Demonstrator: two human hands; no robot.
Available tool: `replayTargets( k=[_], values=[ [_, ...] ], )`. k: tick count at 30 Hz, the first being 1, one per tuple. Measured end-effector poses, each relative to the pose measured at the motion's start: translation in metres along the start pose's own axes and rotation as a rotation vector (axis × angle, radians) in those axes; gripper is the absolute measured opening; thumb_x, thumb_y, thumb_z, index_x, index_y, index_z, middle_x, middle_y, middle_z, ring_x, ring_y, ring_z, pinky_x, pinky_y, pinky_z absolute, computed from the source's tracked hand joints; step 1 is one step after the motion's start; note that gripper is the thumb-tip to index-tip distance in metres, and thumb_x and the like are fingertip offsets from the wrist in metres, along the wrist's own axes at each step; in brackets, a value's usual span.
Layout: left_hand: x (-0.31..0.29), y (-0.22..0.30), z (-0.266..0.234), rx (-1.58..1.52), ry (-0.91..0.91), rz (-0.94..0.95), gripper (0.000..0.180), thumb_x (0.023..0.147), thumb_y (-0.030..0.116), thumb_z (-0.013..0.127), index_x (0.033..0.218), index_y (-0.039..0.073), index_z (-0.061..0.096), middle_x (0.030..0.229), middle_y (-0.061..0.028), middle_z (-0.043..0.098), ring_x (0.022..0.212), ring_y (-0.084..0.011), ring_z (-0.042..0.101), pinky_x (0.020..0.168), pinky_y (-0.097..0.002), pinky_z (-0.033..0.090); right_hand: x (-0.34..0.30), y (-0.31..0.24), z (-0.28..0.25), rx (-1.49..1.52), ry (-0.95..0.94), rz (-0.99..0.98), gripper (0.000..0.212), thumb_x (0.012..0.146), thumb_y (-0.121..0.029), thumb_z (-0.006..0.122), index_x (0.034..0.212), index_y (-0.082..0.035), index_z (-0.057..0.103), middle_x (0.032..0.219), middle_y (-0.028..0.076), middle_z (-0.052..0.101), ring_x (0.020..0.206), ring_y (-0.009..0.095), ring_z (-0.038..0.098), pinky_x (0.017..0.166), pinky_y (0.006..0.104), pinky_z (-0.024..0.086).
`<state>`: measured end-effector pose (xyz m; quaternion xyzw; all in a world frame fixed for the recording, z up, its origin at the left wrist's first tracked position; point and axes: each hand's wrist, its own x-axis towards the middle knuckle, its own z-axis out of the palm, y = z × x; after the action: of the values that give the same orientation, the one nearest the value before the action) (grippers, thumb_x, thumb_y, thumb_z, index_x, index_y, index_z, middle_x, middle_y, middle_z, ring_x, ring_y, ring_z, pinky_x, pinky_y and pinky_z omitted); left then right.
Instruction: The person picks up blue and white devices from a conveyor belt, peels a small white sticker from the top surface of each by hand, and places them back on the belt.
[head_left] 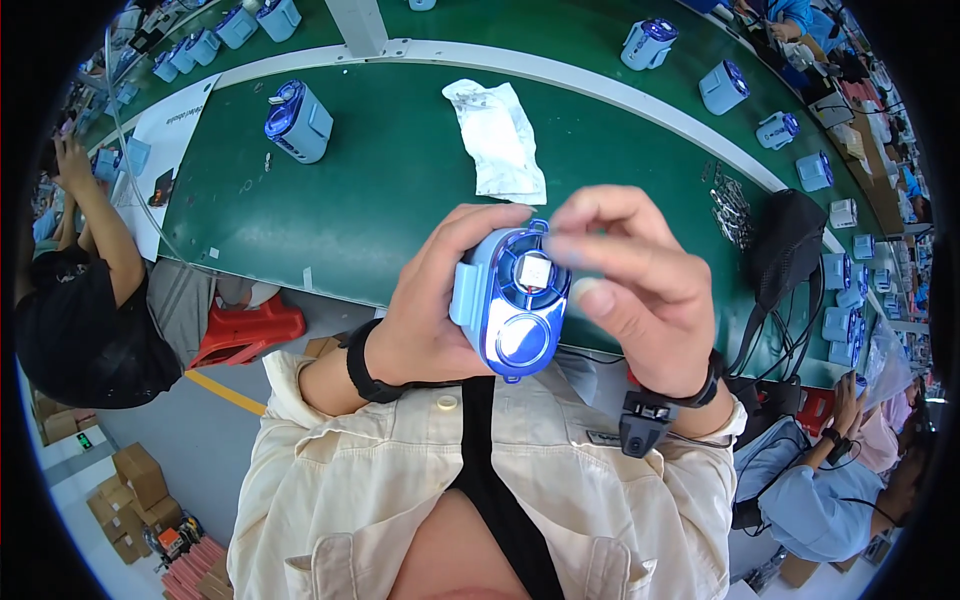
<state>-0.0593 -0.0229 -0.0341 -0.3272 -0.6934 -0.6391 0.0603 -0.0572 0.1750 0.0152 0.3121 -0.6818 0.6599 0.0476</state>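
My left hand is wrapped round a light blue handheld device with a shiny dark blue top, held upright over the table's near edge. The top has a round vented opening with a white square piece in it, a smooth round disc below, and a small blue loop at the far end. My right hand is beside the loop, its fingers bent toward the top and its thumb apart from them. Its fingertips are smeared by motion; I see nothing held in them.
The green table bears another blue device, a crumpled white bag, a pile of metal clips and a black pouch with cords. Beyond a white rail, several devices stand in a row. People sit at both sides.
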Motion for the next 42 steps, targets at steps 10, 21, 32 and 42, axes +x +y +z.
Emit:
replayTargets(
  k=[10,21,32,42],
  values=[
    [-0.003,-0.002,-0.001,0.029,-0.132,0.111,0.087,0.059,0.021,0.090,0.130,0.004,0.044,0.122,-0.0153,0.055,0.112,-0.0331,0.056,0.096,-0.0404,0.043,0.001,0.002,-0.002,0.332,-0.192,0.258,0.039,0.089,-0.015,0.063,0.121,0.005,0.060,0.138,0.022,0.046,0.129,0.029,0.045,0.105,0.0410,0.038],
    [-0.009,-0.005,-0.004,-0.034,-0.227,-0.010,0.098,0.058,0.016,0.093,0.136,0.002,0.035,0.124,-0.0147,0.052,0.114,-0.0232,0.055,0.096,-0.0345,0.045,-0.001,0.010,-0.001,0.668,-0.119,0.417,0.038,0.092,-0.018,0.060,0.121,0.005,0.060,0.138,0.022,0.047,0.124,0.028,0.050,0.104,0.0384,0.039],
    [-0.008,-0.010,-0.009,-0.011,-0.221,0.026,0.098,0.056,0.016,0.093,0.134,0.001,0.037,0.122,-0.0139,0.054,0.111,-0.0219,0.056,0.094,-0.0354,0.046,-0.014,0.017,0.024,0.304,-0.011,0.168,0.028,0.099,-0.016,0.049,0.119,0.003,0.054,0.133,0.019,0.050,0.120,0.023,0.051,0.102,0.0360,0.040],
    [-0.007,-0.018,-0.008,-0.126,-0.090,-0.091,0.094,0.057,0.024,0.091,0.133,0.003,0.040,0.124,-0.0138,0.054,0.110,-0.0251,0.058,0.093,-0.0335,0.045,0.006,0.025,0.018,0.371,-0.085,0.230,0.042,0.092,-0.020,0.061,0.126,0.000,0.049,0.135,0.019,0.049,0.122,0.024,0.050,0.104,0.0362,0.039]
  ],
)
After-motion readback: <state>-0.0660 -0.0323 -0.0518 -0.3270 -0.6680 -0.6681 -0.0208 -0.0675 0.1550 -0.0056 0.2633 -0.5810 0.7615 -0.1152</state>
